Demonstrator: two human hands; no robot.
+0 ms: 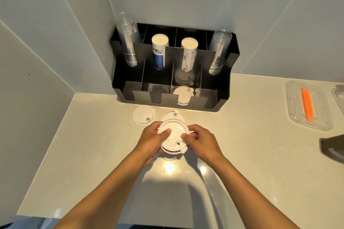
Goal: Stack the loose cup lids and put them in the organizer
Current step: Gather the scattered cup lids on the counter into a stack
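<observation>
Seen from the head camera, a person stands at a pale counter [93, 145] and presses white cup lids into a small stack [172, 138], held above the counter just in front of a black organizer [219, 102]. The left hand [150, 140] cups the stack's edge, thumb on top; the right hand [202, 140] pinches the opposite rim. Two loose lids lie near: one [144, 116] to the left, another [170, 115] partly hidden behind the stack. A stack of lids [182, 95] already sits in a front compartment. Stacking appears mid-way; next, likely, gathering the remaining lids.
</observation>
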